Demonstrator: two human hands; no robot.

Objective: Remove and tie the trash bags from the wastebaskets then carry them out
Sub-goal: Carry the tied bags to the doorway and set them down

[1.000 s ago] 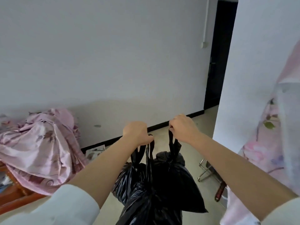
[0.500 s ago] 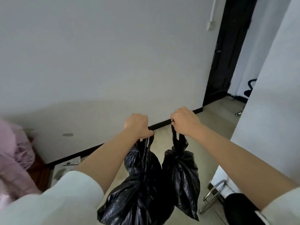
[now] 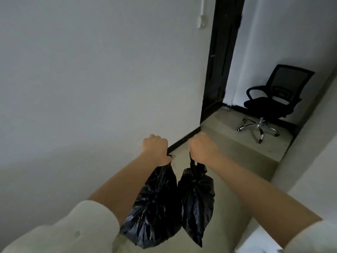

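My left hand (image 3: 156, 150) and right hand (image 3: 202, 149) are each fisted round the tied neck of a black trash bag, left bag (image 3: 154, 207) & right bag (image 3: 197, 201) hanging straight down, touching side by side. The dark doorway (image 3: 221, 57) lies ahead, slightly right, so my right hand is nearer it. Vs. half a sec ago, an office chair (image 3: 273, 99) has come fully into view.
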